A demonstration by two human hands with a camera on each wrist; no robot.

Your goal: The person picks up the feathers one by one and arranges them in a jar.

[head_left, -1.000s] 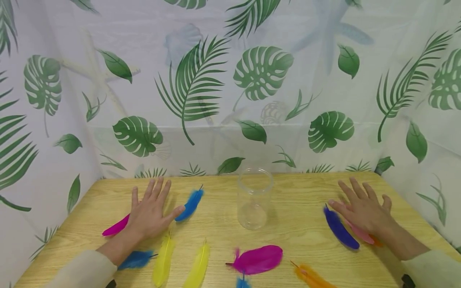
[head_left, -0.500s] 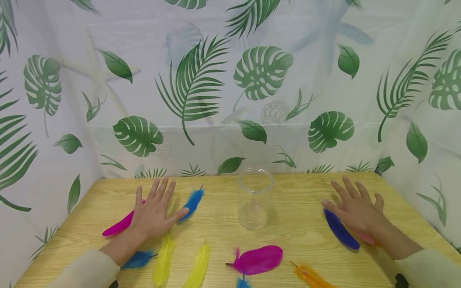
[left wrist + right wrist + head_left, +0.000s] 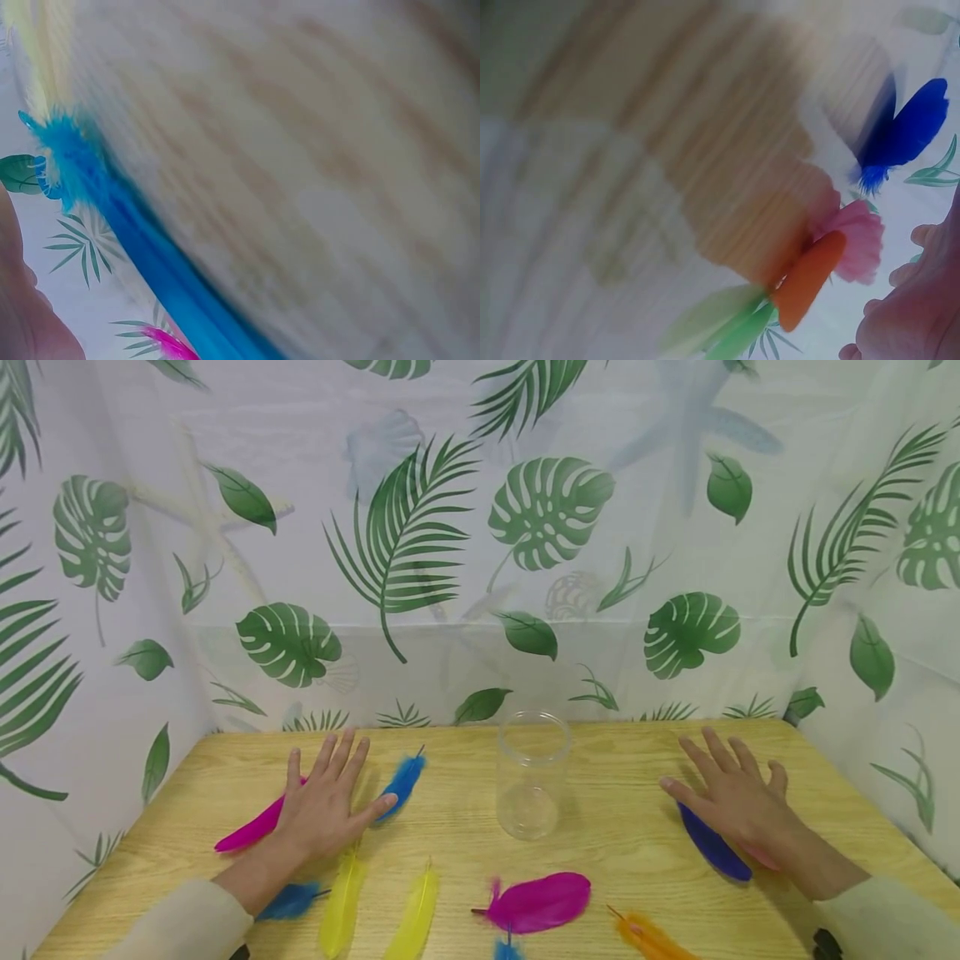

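Your left hand (image 3: 318, 810) and right hand (image 3: 738, 802), fingers spread and holding nothing, have drifted inward over the feathers toward the central clear jar (image 3: 531, 774).

We see both forearms extended forward, left hand (image 3: 321, 806) and right hand (image 3: 733, 802) palm-down, fingers straight and spread, thumbs angled inward, nothing gripped.

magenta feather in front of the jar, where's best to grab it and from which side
Probably by the quill: the magenta feather lies flat on the table, its thin bare stem pointing left and the broad soft vane spreading right. A pinch from above at that left end, thumb and forefinger either side of the stem, should lift it without crushing the vane. The left hand seems the slightly nearer one to that end.
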